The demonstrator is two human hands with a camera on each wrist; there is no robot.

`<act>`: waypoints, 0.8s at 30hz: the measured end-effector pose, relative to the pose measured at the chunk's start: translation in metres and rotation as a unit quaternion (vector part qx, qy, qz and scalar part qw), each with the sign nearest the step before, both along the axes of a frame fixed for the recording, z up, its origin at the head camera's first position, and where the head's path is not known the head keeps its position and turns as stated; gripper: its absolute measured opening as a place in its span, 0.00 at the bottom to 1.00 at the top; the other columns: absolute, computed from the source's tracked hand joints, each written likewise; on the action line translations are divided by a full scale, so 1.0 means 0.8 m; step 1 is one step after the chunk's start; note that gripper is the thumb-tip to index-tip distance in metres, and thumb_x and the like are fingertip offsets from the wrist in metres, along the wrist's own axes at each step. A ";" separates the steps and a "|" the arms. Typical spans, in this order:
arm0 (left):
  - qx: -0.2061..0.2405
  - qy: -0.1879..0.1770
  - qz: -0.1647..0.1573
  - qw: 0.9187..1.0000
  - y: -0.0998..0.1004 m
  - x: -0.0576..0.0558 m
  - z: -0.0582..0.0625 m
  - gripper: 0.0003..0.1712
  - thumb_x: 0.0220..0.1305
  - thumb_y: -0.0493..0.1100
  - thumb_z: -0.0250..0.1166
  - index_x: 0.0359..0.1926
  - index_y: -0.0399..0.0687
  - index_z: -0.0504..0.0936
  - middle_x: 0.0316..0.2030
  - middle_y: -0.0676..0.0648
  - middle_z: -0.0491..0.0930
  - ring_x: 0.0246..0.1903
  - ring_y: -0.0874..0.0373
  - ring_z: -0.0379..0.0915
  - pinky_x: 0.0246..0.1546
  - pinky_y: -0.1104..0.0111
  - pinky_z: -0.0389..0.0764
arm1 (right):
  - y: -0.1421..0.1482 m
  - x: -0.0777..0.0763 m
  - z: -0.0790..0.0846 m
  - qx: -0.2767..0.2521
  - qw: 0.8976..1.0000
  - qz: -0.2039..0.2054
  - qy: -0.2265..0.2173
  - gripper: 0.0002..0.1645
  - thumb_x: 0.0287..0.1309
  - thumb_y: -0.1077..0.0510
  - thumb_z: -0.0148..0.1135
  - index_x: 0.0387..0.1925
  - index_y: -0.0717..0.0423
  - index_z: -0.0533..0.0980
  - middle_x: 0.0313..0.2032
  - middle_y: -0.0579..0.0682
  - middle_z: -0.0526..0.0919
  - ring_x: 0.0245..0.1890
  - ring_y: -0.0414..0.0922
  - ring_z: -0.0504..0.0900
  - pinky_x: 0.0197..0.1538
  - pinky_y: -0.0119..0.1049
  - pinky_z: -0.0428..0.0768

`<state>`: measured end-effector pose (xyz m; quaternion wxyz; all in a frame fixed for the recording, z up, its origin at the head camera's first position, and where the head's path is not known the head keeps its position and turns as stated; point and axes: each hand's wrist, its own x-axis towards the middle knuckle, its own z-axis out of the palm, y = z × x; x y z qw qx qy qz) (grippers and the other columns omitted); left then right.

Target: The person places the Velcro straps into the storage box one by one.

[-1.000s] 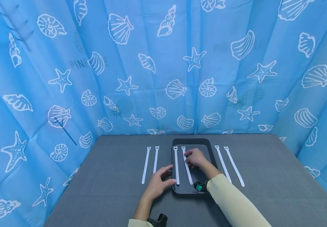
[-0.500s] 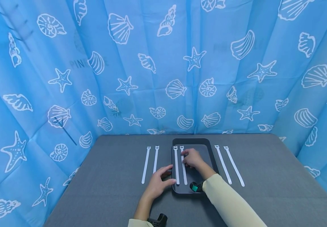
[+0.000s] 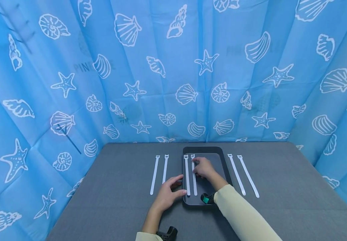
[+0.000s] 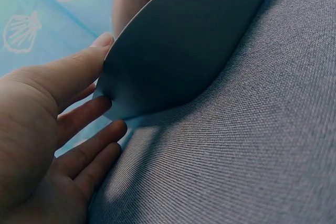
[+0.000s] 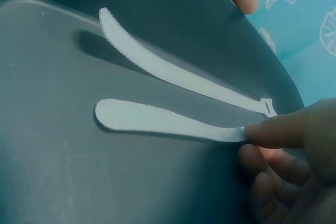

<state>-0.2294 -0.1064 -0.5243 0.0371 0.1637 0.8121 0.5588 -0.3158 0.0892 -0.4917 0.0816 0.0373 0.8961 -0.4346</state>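
Observation:
My right hand (image 3: 205, 168) pinches a white cable tie (image 3: 194, 184) near its slotted head, between thumb and fingers, inside a dark grey tray (image 3: 218, 159). A second white cable tie (image 3: 187, 177) lies just left of it in the tray, roughly parallel. In the right wrist view the pinched cable tie (image 5: 152, 120) stretches away from the thumb tip, and the other tie's tail curves up off the tray floor. At the tray's left side is my left hand (image 3: 165, 197); its thumb tip reaches the rim, while its fingers spread loosely along the outer wall (image 4: 173, 45).
Two more white cable ties lie left of the tray, the outer cable tie (image 3: 154, 175) fully visible and the inner cable tie (image 3: 165, 167) partly behind my left hand. A pair of cable ties (image 3: 248, 176) lies to the right. A blue shell-patterned curtain (image 3: 161, 67) surrounds the grey table (image 3: 116, 201).
My right hand has moved left with the pinched cable tie, which has straightened and come closer to the other tie in the tray. My left hand has stayed in place.

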 end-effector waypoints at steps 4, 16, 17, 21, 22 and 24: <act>-0.004 -0.003 0.003 1.000 0.000 -0.001 -0.002 0.34 0.61 0.48 0.69 0.67 0.51 0.71 0.61 0.49 0.73 0.58 0.50 0.72 0.59 0.52 0.72 | -0.003 0.000 0.001 0.018 1.000 -0.003 -0.004 0.34 0.53 0.67 0.67 0.64 0.55 0.72 0.22 0.51 0.79 0.14 0.43 0.74 0.15 0.30 0.70; 0.001 -0.004 -0.004 1.000 0.000 -0.002 0.001 0.33 0.60 0.48 0.69 0.66 0.50 0.72 0.61 0.47 0.73 0.58 0.49 0.72 0.59 0.51 0.71 | -0.004 0.003 0.006 0.052 0.999 0.013 -0.004 0.34 0.54 0.68 0.66 0.64 0.57 0.71 0.20 0.51 0.78 0.13 0.42 0.74 0.16 0.30 0.71; 0.001 -0.003 -0.004 1.000 0.000 -0.002 0.002 0.33 0.60 0.48 0.69 0.66 0.50 0.72 0.61 0.47 0.73 0.57 0.49 0.72 0.59 0.51 0.71 | -0.004 0.003 0.007 0.053 0.999 0.014 -0.003 0.34 0.54 0.68 0.66 0.64 0.57 0.71 0.21 0.51 0.78 0.13 0.42 0.74 0.16 0.30 0.71; 0.002 -0.002 -0.005 1.000 0.000 -0.001 0.005 0.34 0.60 0.47 0.70 0.66 0.49 0.72 0.61 0.47 0.73 0.57 0.49 0.72 0.59 0.51 0.71 | -0.005 0.003 0.007 0.055 0.998 0.017 0.000 0.34 0.53 0.68 0.66 0.64 0.58 0.71 0.25 0.52 0.79 0.15 0.43 0.75 0.17 0.32 0.72; 0.002 -0.003 -0.005 1.000 0.000 -0.001 0.005 0.34 0.60 0.47 0.70 0.66 0.49 0.72 0.61 0.47 0.73 0.57 0.49 0.72 0.59 0.52 0.71 | -0.005 0.003 0.007 0.056 0.998 0.019 0.001 0.34 0.54 0.68 0.66 0.64 0.58 0.71 0.25 0.52 0.79 0.16 0.43 0.76 0.17 0.32 0.72; 0.002 -0.004 -0.005 1.000 0.000 -0.001 0.005 0.34 0.60 0.47 0.70 0.66 0.49 0.72 0.61 0.47 0.73 0.57 0.49 0.72 0.59 0.52 0.71 | -0.006 0.003 0.006 0.058 0.998 0.023 0.003 0.34 0.54 0.68 0.66 0.64 0.58 0.71 0.26 0.52 0.79 0.16 0.44 0.76 0.17 0.32 0.73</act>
